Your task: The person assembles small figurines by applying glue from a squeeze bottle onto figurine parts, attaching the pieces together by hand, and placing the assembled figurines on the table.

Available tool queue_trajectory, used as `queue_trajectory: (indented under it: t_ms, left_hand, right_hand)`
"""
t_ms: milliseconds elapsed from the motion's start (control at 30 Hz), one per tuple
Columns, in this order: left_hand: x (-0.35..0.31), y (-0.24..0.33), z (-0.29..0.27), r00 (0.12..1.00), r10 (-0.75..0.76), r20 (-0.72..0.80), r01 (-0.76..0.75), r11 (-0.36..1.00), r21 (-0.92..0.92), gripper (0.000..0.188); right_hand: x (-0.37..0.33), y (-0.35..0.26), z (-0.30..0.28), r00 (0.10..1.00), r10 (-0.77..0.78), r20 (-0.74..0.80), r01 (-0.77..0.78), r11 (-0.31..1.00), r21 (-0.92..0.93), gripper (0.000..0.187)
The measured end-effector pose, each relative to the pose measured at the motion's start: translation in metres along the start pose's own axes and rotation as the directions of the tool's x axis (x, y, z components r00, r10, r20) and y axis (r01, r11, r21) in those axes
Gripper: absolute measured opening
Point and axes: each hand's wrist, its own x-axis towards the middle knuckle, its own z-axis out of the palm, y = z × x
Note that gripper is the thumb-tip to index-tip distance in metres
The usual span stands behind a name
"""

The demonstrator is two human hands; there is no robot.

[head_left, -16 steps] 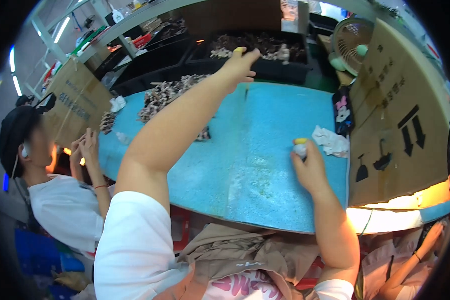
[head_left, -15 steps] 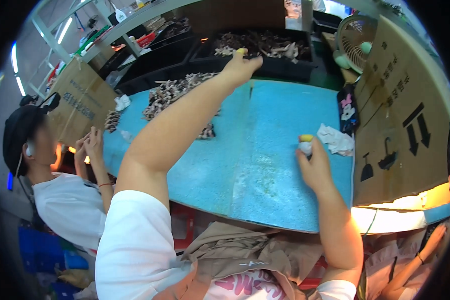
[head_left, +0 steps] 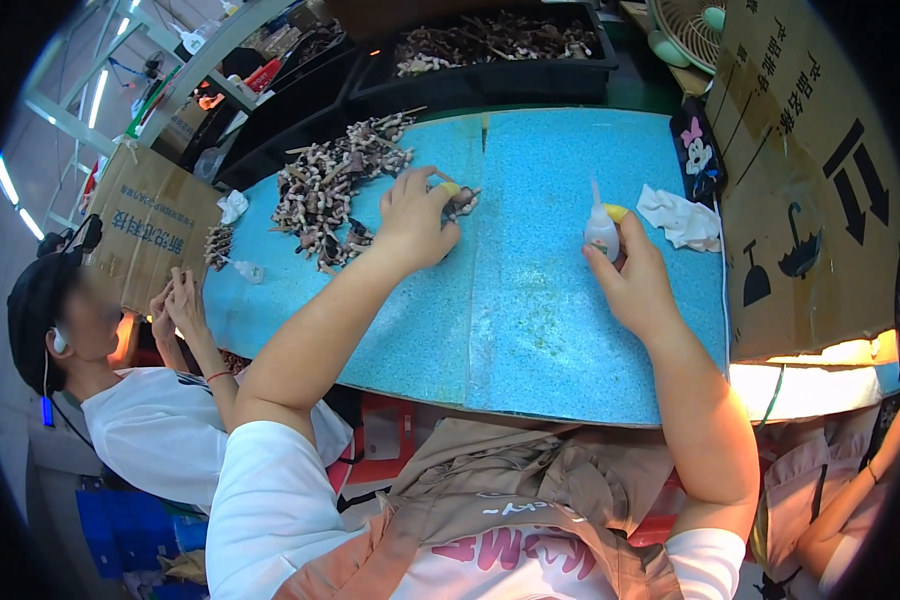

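Note:
My left hand [head_left: 417,222] is over the middle of the blue table, its fingers closed on a small brown-and-white piece [head_left: 463,202]. One of its fingertips wears a yellow cover. My right hand [head_left: 632,270] grips a small white squeeze bottle [head_left: 600,228] with a long thin nozzle pointing up and away from me. A yellow cover also shows on a right fingertip, beside the bottle. Just left of my left hand lies a heap of similar small brown, white and pinkish pieces [head_left: 315,190].
A black tray [head_left: 480,85] of more pieces stands along the far edge. Crumpled white tissue [head_left: 680,218] lies right of the bottle. Cardboard boxes [head_left: 810,180] wall the right side. At left, a co-worker's hands [head_left: 182,305] work near another small bottle [head_left: 247,271].
My left hand has come back from the black tray to the middle of the table, with a small piece in its fingers. The bottle's nozzle now shows above my right hand.

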Motion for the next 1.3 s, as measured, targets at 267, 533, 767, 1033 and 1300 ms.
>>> queue_trajectory:
  t_ms: [267, 533, 767, 1033, 1300]
  left_hand:
    - [0.028, 0.01, -0.004, 0.997, 0.015, 0.072, -0.013, 1.0, -0.019, 0.034]
    - [-0.021, 0.074, -0.014, 0.98, -0.122, 0.158, 0.153, -0.042, -0.987, 0.027]
    - [-0.045, 0.08, -0.006, 0.958, 0.035, 0.285, 0.271, -0.434, -0.859, 0.034]
    - [-0.047, 0.076, -0.004, 0.985, 0.048, 0.164, 0.169, -0.394, -0.904, 0.033]
    - [-0.048, 0.073, -0.004, 0.988, 0.076, 0.137, 0.152, -0.249, -0.957, 0.034]
  right_hand:
    - [-0.001, 0.01, 0.003, 0.995, 0.028, -0.099, -0.004, 0.972, 0.236, 0.039]
    - [-0.022, -0.036, -0.009, 0.98, -0.022, -0.2, 0.136, 0.807, 0.575, 0.035]
    - [-0.053, -0.034, -0.021, 0.854, -0.454, -0.252, 0.515, 0.806, 0.292, 0.035]
    - [-0.06, -0.061, 0.011, 0.666, -0.649, -0.368, 0.656, 0.744, -0.124, 0.012]
    - [-0.061, -0.062, 0.01, 0.703, -0.637, -0.316, 0.626, 0.765, -0.151, 0.018]
